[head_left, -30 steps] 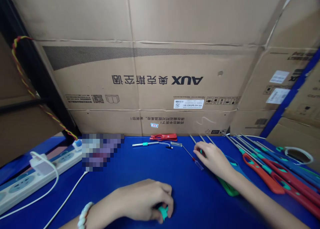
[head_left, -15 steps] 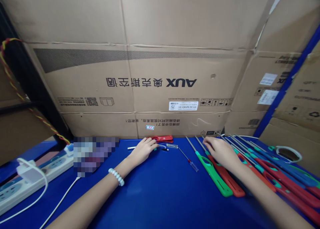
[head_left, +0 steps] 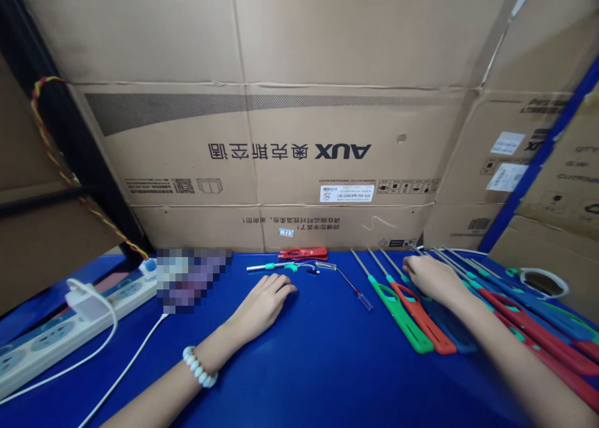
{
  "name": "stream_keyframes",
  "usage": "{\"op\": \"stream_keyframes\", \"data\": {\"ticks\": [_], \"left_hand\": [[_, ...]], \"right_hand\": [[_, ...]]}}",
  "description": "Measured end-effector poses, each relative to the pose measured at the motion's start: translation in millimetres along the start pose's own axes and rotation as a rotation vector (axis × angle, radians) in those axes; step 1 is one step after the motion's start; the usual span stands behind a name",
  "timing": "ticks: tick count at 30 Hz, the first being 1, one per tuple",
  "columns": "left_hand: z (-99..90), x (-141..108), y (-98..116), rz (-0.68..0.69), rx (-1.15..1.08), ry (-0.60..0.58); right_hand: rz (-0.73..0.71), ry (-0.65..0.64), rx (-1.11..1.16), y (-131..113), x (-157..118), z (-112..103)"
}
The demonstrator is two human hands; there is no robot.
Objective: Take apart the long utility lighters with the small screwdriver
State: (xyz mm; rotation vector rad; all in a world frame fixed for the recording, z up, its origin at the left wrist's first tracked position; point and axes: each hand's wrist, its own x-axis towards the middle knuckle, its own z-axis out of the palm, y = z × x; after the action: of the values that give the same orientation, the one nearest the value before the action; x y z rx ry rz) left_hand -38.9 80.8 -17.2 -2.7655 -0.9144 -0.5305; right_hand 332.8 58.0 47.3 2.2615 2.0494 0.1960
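My left hand [head_left: 264, 303] lies palm down on the blue table, its fingers loosely bent and nothing visible in them. Just beyond it are a metal tube with a turquoise trigger [head_left: 291, 267] and thin wires, and a red lighter casing [head_left: 304, 253]. A small clear-handled screwdriver [head_left: 364, 300] lies between my hands. My right hand [head_left: 433, 278] is over the row of long-necked gas lighters, fingers closed near the metal necks; what they grip is hidden. To its left lie a green lighter [head_left: 402, 319], an orange lighter [head_left: 428, 325] and a dark blue lighter [head_left: 452, 328].
Several red lighters [head_left: 538, 334] and blue ones lie to the right, near a roll of tape [head_left: 545, 284]. A power strip [head_left: 88, 312] with a white charger and cables runs along the left. Cardboard [head_left: 281, 122] walls off the back.
My left hand has drawn back toward me from the tube and trigger, which now show uncovered. My right hand has shifted right along the lighters, and the dark blue one is more exposed.
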Motion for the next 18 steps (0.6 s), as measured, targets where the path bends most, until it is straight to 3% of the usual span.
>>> {"op": "stream_keyframes", "data": {"ticks": [4, 12, 18], "left_hand": [[-7.0, -8, 11, -0.027, -0.083, -0.018], [-4.7, -6, 8, -0.048, -0.189, -0.032], [-6.5, -5, 10, -0.044, -0.166, -0.028]], "right_hand": [[0.048, -0.019, -0.023, 8, 3, 8], [0.048, -0.043, -0.011, 4, 8, 31], [0.041, 0.029, -0.025, 0, 1, 10]]}}
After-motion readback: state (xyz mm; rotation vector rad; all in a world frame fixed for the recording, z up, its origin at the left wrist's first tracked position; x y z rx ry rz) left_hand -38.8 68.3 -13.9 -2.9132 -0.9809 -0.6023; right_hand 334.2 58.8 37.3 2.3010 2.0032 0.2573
